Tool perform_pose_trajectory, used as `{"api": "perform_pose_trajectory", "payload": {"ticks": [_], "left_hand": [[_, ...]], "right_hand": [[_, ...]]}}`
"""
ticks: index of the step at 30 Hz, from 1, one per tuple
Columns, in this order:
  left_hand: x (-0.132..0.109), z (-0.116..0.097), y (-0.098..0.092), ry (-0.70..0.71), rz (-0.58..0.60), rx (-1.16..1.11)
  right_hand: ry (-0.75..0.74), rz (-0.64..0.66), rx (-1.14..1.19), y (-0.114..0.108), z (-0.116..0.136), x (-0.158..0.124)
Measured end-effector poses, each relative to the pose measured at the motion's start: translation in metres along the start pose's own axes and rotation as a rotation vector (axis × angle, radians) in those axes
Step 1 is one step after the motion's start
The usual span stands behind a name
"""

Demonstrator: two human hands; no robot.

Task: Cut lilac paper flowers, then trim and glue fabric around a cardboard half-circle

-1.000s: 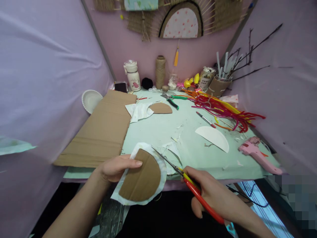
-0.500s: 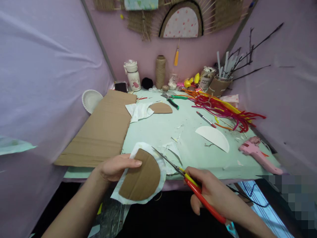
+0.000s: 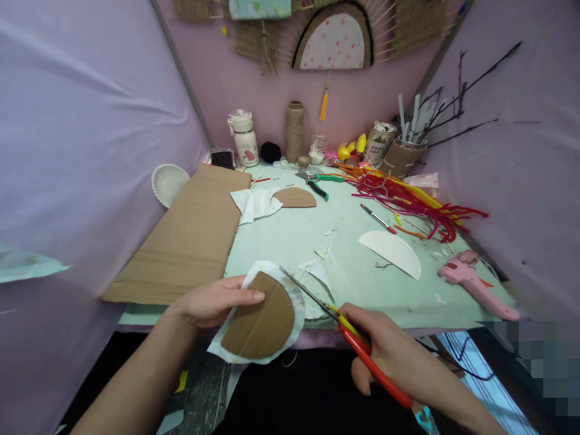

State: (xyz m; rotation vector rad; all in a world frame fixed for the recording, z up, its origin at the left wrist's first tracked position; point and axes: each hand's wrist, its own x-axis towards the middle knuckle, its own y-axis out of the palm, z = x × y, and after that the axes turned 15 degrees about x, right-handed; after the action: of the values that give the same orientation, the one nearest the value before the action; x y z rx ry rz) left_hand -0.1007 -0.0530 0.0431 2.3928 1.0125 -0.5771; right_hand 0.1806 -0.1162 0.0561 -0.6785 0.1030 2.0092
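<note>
My left hand (image 3: 222, 302) pinches a brown cardboard half-circle (image 3: 261, 323) together with the white fabric (image 3: 299, 314) behind it, which sticks out as a border around the curve. The thumb lies on the cardboard's straight side. In my right hand (image 3: 385, 350) is a pair of scissors (image 3: 357, 341) with red and yellow handles. Their blades look closed and point up and left, the tips by the fabric's upper right edge; whether they touch it I cannot tell. White fabric scraps (image 3: 317, 278) lie on the table just behind the blades.
A large cardboard sheet (image 3: 194, 223) covers the table's left side. A white half-circle (image 3: 394, 251), a pen (image 3: 378, 219), pliers (image 3: 317, 184) and a pink glue gun (image 3: 475, 284) lie to the right and back. Colourful pipe cleaners (image 3: 408, 202) are heaped at the back right, near a bottle (image 3: 246, 142) and twine spool (image 3: 295, 130).
The cardboard half-circle and fabric in my left hand have shifted slightly up and right, with a small tilt. The scissors are almost where they were.
</note>
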Motion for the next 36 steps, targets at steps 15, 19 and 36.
{"api": "perform_pose_trajectory", "payload": {"ticks": [15,19,36], "left_hand": [[-0.002,0.0026,-0.0015,0.038,0.052,0.143],[-0.0019,0.0012,-0.0007,0.037,0.052,0.191],[0.0001,0.0007,0.0027,0.03,0.016,0.047]], "right_hand": [[0.002,-0.007,-0.109,0.0021,0.0027,0.0004],[-0.009,-0.009,-0.089,0.0027,0.0023,0.0008],[-0.014,-0.037,-0.064,0.0029,0.0011,0.0019]]}}
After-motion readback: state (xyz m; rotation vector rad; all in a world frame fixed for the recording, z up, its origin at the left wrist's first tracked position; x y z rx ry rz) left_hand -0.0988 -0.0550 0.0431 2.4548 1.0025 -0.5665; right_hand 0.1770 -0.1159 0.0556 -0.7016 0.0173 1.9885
